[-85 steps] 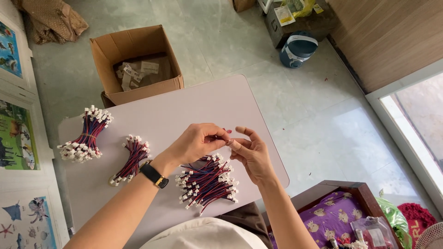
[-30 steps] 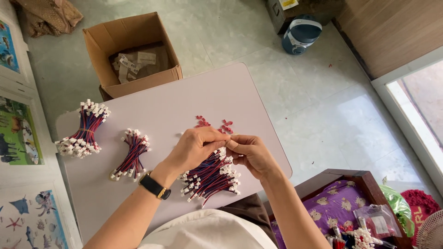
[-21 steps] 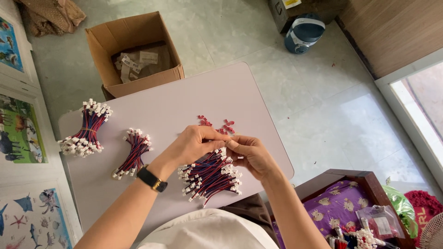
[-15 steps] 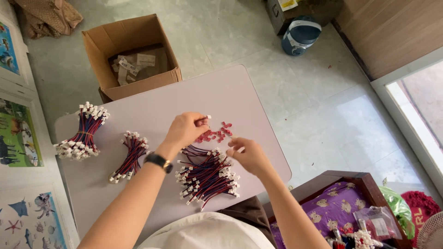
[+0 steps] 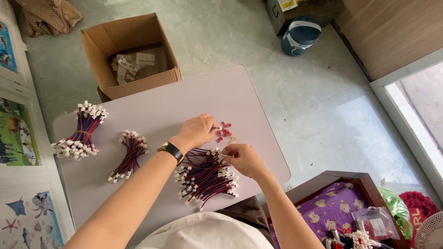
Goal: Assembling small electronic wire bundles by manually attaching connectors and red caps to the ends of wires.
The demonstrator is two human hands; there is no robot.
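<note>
The left hand reached over the small red pieces near the table's right edge, its fingertips pinched on one. The right hand gripped wires at the top of the loose pile by the near edge. Two tied bundles lay at the left side.
</note>
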